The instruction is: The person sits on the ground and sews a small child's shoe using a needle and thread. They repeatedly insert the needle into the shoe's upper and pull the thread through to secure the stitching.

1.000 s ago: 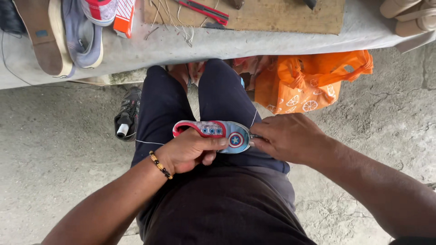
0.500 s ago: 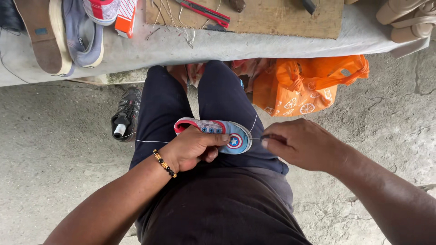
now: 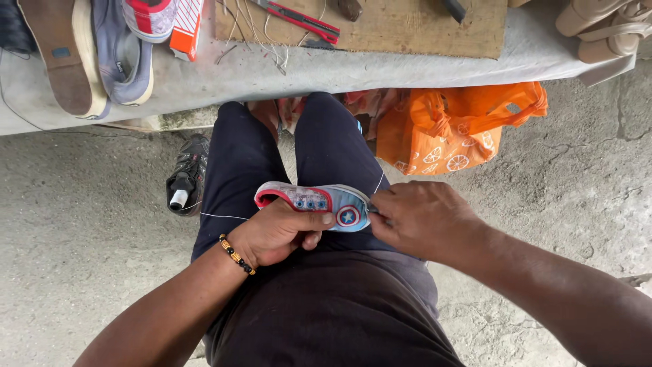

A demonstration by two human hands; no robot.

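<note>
A small child's shoe (image 3: 319,202), light blue with a red heel rim and a round star badge near the toe, lies sole-side across my lap. My left hand (image 3: 275,234), with a beaded bracelet at the wrist, grips the shoe from below with the thumb laid over its side. My right hand (image 3: 424,221) is closed at the toe end, fingers pinched against the shoe's edge; what it pinches is hidden. A thin white thread (image 3: 224,216) runs leftward from under my left hand, and another strand (image 3: 377,183) rises from the toe.
A bench edge runs across the top, carrying a wooden board (image 3: 421,27), a red utility knife (image 3: 299,18), several sandals and shoes (image 3: 88,54). An orange plastic bag (image 3: 448,132) sits under it. A black shoe (image 3: 187,177) lies on the concrete floor at my left.
My right hand, which had drawn out to the right with the thread half a second ago, has come back in against the toe of the shoe. My left hand keeps its grip.
</note>
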